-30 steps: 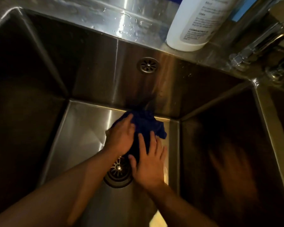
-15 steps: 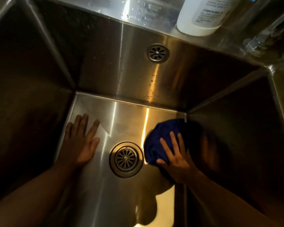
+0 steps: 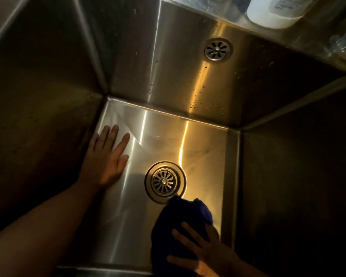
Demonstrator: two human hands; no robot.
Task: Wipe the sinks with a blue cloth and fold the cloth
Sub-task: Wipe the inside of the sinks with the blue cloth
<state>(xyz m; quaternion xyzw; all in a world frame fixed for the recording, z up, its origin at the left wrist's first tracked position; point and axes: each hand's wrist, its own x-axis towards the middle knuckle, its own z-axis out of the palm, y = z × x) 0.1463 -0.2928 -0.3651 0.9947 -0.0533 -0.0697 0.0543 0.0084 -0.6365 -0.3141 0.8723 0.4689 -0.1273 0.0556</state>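
**Sink (image 3: 198, 140):** steel basin seen from above; its floor fills the middle of the frame.

**Drain (image 3: 165, 181):** round strainer, centre of the floor, just below mid-frame.

**Blue cloth (image 3: 180, 220):** bunched on the sink floor, lower right of the frame. Its long axis runs from the bottom edge up towards the drain, and its upper edge reaches the drain's lower-right rim.

**Right hand (image 3: 202, 250):** lower right, fingers spread and straight, pressing flat on the cloth's near end without clutching it. Most of the cloth lies ahead of the fingertips, up and left in the frame.

**Left hand (image 3: 106, 158):** left of the drain, palm flat on the bare floor, fingers extended, holding nothing. It is well apart from the cloth.

**Judgement:** wiping is in hand, and folding is not yet begun. The right hand alone is placed to push the cloth; bare floor lies up-frame, past the drain.

**Also present:** overflow grille (image 3: 218, 49) on the back wall; white bottle (image 3: 274, 15) on the ledge, upper right.
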